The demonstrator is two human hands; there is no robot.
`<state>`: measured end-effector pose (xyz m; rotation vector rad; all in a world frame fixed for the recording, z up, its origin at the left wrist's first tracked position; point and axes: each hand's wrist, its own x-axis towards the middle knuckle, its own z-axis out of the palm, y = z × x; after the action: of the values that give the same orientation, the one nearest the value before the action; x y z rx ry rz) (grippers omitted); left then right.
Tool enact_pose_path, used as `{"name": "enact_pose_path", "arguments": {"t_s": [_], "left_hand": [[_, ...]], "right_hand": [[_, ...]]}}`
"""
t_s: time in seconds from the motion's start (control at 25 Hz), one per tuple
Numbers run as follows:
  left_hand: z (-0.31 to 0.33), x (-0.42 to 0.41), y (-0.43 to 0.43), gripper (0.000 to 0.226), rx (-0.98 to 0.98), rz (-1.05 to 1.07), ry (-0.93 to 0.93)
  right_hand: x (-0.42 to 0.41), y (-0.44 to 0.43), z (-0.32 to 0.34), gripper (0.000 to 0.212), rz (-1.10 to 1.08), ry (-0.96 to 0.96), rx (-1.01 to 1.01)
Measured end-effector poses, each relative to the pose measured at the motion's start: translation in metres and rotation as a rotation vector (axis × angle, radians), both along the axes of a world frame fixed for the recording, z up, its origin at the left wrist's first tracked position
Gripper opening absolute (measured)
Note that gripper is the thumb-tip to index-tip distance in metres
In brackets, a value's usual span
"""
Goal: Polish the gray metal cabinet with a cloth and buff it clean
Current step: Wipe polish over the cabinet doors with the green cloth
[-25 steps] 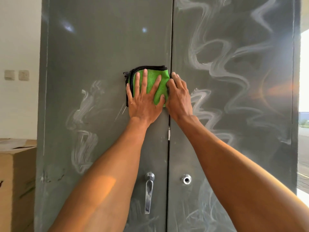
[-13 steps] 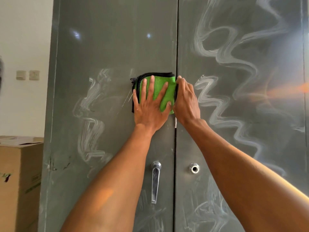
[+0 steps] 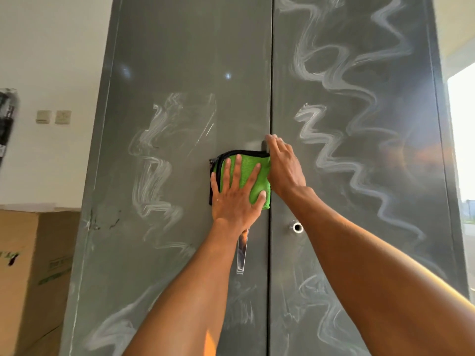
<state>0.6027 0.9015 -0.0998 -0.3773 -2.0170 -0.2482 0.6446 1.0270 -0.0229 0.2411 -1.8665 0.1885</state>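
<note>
Pressing the green cloth [image 3: 263, 177] flat against the gray metal cabinet [image 3: 192, 60] with the left hand [image 3: 235, 199], fingers spread and straight, no curl round the fabric. Resting the right hand [image 3: 284, 167] just beside it on the right, fingers straight too, tips reaching above the cloth onto the seam [image 3: 270, 73] between the two doors. Gripping nothing, as far as visible.

Judged from the surface: early to middle of the work. Smooth and without marks only above the left hand, on the upper left door. Left to rub out: white wavy polish streaks [image 3: 154, 181] to the left of the left hand, more of them below both forearms, and longer waves [image 3: 341, 80] right of and above the right hand, over nearly the whole right door. No sign of buffing there yet.

For moving: plenty of flat door above and to both sides of the hands. Directly under the left wrist, the lever handle [image 3: 242, 255], partly hidden; under the right wrist, the round lock [image 3: 297, 227]. Better to go around these two. Far to the left of the left hand, the cabinet edge, then a cardboard box [image 3: 23, 265] near it. Far to the right of the right hand, the other edge, with bright light past it.
</note>
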Motion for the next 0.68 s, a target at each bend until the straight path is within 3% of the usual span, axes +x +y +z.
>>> {"name": "enact_pose_path", "arguments": {"t_s": [0.36,0.68], "left_hand": [[-0.007,0.004,-0.002,0.072,-0.067,0.025,-0.084],[0.009,-0.003,-0.002,0.072,-0.070,-0.003,0.026]], "right_hand": [[-0.014,-0.004,-0.015,0.062,-0.028,0.093,-0.015],[-0.014,-0.005,0.002,0.038,-0.038,0.230,-0.062]]}}
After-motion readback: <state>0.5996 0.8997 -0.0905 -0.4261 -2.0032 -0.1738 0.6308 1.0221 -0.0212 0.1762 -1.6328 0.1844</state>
